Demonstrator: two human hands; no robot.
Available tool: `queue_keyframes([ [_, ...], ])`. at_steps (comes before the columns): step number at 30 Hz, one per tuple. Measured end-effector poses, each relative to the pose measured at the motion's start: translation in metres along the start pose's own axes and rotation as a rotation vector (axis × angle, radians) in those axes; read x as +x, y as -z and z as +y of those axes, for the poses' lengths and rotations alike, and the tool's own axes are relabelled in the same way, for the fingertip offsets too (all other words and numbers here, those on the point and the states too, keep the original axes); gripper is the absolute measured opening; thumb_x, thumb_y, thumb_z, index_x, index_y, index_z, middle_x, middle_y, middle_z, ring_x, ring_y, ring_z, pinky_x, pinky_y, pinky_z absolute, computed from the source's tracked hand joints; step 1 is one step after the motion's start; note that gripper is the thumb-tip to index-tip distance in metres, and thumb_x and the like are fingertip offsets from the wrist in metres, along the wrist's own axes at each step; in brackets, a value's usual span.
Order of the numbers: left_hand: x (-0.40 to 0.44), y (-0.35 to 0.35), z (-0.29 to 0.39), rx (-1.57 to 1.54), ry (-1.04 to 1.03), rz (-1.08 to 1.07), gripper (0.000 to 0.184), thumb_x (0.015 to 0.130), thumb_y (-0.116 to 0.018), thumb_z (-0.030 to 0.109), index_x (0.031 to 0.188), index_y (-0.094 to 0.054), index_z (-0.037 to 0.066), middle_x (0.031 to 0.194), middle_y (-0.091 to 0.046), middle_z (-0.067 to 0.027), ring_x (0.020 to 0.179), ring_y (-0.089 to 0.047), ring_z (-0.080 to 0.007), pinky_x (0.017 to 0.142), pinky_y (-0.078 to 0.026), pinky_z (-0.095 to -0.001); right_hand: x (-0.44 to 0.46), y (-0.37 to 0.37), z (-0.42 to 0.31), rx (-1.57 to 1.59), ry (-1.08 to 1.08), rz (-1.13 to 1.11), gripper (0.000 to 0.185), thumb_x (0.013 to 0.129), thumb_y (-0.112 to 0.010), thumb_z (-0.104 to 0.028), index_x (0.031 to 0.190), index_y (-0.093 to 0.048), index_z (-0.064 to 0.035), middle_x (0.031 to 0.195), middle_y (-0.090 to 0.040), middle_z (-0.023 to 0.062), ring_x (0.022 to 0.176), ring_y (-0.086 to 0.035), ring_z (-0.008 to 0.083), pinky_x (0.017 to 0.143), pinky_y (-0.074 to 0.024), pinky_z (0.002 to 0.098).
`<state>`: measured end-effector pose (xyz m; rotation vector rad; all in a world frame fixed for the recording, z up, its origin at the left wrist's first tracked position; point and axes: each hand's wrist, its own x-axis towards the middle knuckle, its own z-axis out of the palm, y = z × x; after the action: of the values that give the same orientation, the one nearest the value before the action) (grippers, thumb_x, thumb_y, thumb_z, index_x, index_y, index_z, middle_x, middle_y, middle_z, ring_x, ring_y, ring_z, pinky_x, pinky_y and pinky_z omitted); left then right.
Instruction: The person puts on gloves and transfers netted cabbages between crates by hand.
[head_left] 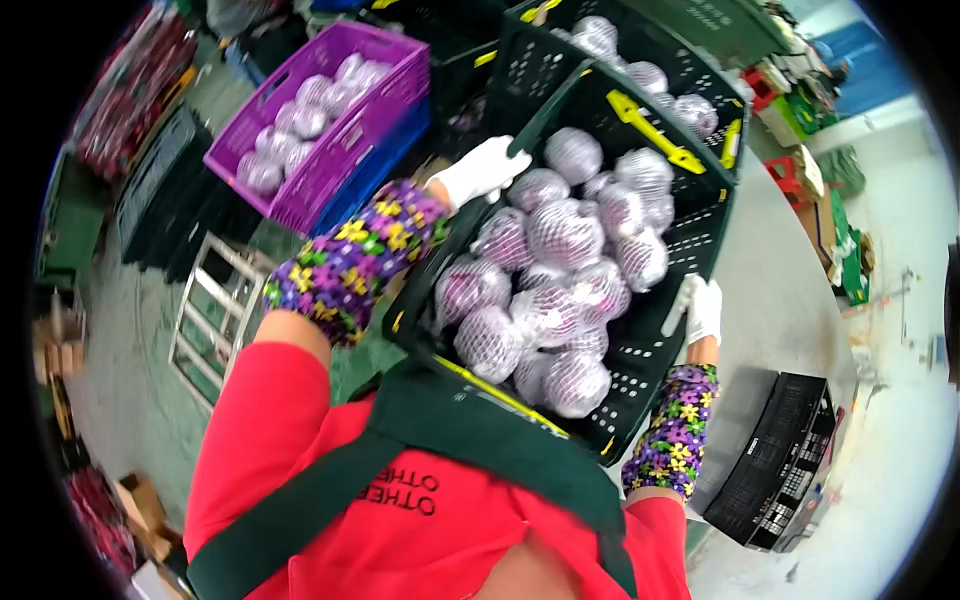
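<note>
A dark green plastic crate [645, 345] sits right in front of my body, filled with round purple produce [565, 235] wrapped in white netting; the exact kind is hard to make out. My left hand [485, 172], in a white glove, grips the crate's left rim near its far end. On the opposite side, my right hand [700, 308], also gloved in white, holds the right rim with its fingers over the edge. The crate's near edge lies close against my dark apron [470, 410].
Behind stands another dark green crate [520, 75] with more netted produce. To the left, a purple crate [325, 115] of wrapped produce rests on a blue one [375, 165]. A metal rack [215, 315] is on the floor; a black crate [770, 460] lies at right.
</note>
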<state>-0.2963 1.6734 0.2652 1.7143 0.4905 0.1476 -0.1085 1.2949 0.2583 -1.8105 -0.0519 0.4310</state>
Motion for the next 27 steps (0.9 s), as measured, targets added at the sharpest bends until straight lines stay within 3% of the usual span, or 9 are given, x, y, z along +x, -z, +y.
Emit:
queue_keyframes([
  [7, 0.013, -0.008, -0.011, -0.038, -0.057, 0.014, 0.039, 0.089, -0.063, 0.042, 0.1, -0.059, 0.004, 0.069, -0.059, -0.0026, 0.046, -0.048, -0.0083, 0.043, -0.04, -0.0247, 0.019, 0.01, -0.003, -0.124, -0.042, 0.011, 0.014, 0.09, -0.057, -0.017, 0.081, -0.049, -0.0103, 0.062, -0.043, -0.0036, 0.047, -0.039, 0.0072, 0.044, -0.0339, 0.0247],
  [9, 0.013, -0.011, -0.025, -0.162, -0.1, -0.043, 0.047, 0.088, -0.064, 0.042, 0.111, -0.058, 0.002, 0.083, -0.065, -0.009, 0.063, -0.059, -0.0135, 0.058, -0.049, -0.028, 0.032, 0.023, 0.005, -0.131, -0.048, -0.015, 0.015, 0.09, -0.059, -0.019, 0.081, -0.05, -0.0112, 0.063, -0.043, -0.004, 0.048, -0.04, 0.0074, 0.045, -0.0334, 0.024],
  [11, -0.008, -0.014, -0.032, 0.143, -0.388, 0.228, 0.058, 0.088, -0.064, 0.042, 0.126, -0.052, 0.0, 0.106, -0.065, -0.0173, 0.092, -0.062, -0.0224, 0.081, -0.05, -0.0342, 0.028, 0.021, -0.001, -0.157, -0.099, 0.0, 0.012, 0.091, -0.058, -0.021, 0.085, -0.055, -0.0112, 0.062, -0.043, -0.0047, 0.049, -0.04, 0.007, 0.045, -0.0333, 0.0238],
  [12, -0.039, -0.002, -0.018, 0.045, -0.274, 0.111, 0.064, 0.089, -0.063, 0.04, 0.136, -0.044, 0.001, 0.125, -0.057, -0.0214, 0.114, -0.055, -0.0285, 0.097, -0.044, -0.038, 0.03, 0.024, -0.001, -0.149, -0.115, -0.036, 0.012, 0.092, -0.057, -0.021, 0.086, -0.057, -0.0109, 0.062, -0.043, -0.0045, 0.049, -0.04, 0.0072, 0.045, -0.0335, 0.024],
  [16, -0.062, 0.001, -0.025, -0.265, -0.216, -0.009, 0.06, 0.089, -0.064, 0.033, 0.137, -0.044, 0.003, 0.118, -0.06, -0.0163, 0.107, -0.055, -0.0217, 0.094, -0.044, -0.0337, 0.034, 0.026, -0.002, -0.184, -0.139, -0.027, 0.014, 0.093, -0.056, -0.022, 0.088, -0.058, -0.01, 0.061, -0.042, -0.0043, 0.049, -0.04, 0.0081, 0.045, -0.0345, 0.0253],
  [19, -0.069, -0.005, -0.027, -0.394, -0.237, 0.037, 0.056, 0.088, -0.064, 0.028, 0.135, -0.046, 0.003, 0.112, -0.061, -0.012, 0.101, -0.055, -0.0178, 0.09, -0.044, -0.0308, 0.032, 0.024, -0.006, -0.208, -0.148, 0.008, 0.014, 0.094, -0.055, -0.022, 0.088, -0.058, -0.0096, 0.061, -0.042, -0.0042, 0.049, -0.04, 0.0083, 0.045, -0.0345, 0.0255],
  [21, -0.051, -0.029, -0.049, -0.475, -0.389, 0.189, 0.048, 0.088, -0.066, 0.02, 0.129, -0.051, 0.001, 0.111, -0.06, -0.0072, 0.097, -0.054, -0.0126, 0.085, -0.046, -0.0295, 0.034, 0.028, -0.001, -0.201, -0.123, -0.051, 0.016, 0.095, -0.052, -0.023, 0.088, -0.056, -0.0088, 0.058, -0.041, -0.0039, 0.046, -0.039, 0.0095, 0.043, -0.0347, 0.0263],
  [24, -0.065, -0.025, -0.046, -0.474, -0.384, 0.148, 0.051, 0.09, -0.065, 0.021, 0.133, -0.047, 0.001, 0.129, -0.055, -0.0124, 0.119, -0.05, -0.0186, 0.099, -0.043, -0.0314, 0.048, 0.037, 0.013, -0.289, -0.03, 0.001, 0.014, 0.095, -0.048, -0.02, 0.092, -0.054, -0.0076, 0.056, -0.042, -0.0017, 0.041, -0.039, 0.0113, 0.038, -0.0356, 0.0285],
  [27, -0.055, -0.023, -0.042, -0.449, -0.338, 0.11, 0.052, 0.09, -0.061, 0.016, 0.136, -0.044, 0.0, 0.123, -0.056, -0.0112, 0.11, -0.051, -0.0149, 0.095, -0.044, -0.03, 0.039, 0.032, 0.009, -0.218, -0.067, 0.006, 0.009, 0.094, -0.047, -0.018, 0.091, -0.051, -0.0104, 0.058, -0.04, -0.0019, 0.042, -0.039, 0.0105, 0.039, -0.0345, 0.0275],
])
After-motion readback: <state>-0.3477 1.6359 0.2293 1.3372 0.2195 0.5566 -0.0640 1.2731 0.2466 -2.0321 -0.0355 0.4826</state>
